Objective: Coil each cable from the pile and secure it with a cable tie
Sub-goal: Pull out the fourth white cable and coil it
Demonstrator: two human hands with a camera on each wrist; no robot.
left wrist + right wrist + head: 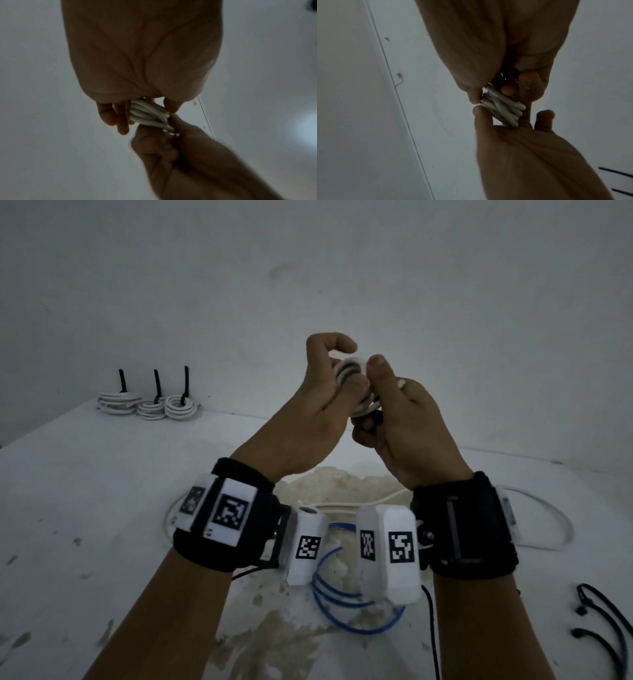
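A: Grip first. What's each hand doing?

B: Left hand [318, 402] has its fingers curled round a white coiled cable [349, 371], held up in the air over the table [102, 474]. Right hand [407, 433] pinches the same coil from the other side, thumb on top. Both clamped on it, neither slack.

A: Tie on it?

B: A dark band shows across the loops in the head view, could be the black tie, too small to be sure. The wrist views show only bunched white strands [149, 115] between the fingertips [482, 112], no clear tie.

A: The relation that matters?

B: The coil sits right between the two hands, touching both. Loops stand roughly edge-on to the head camera, and the bundle's strands run across from the left fingers toward the right thumb. My read is that the right hand is the working one for wrapping or cinching and the left is the holder. Both equally near.

A: Farther out?

B: Three finished coils [150, 405] with black ties standing up, far left by the wall, well apart from the hands. Under the wrists, loose white cable [534, 508] and a blue cable [346, 604] not yet coiled. Spare black ties [603, 625] at the right edge of the table, nearer the right hand.

A: Stage?

B: I'd say mid-task, securing the fourth coil, at least two cables left.
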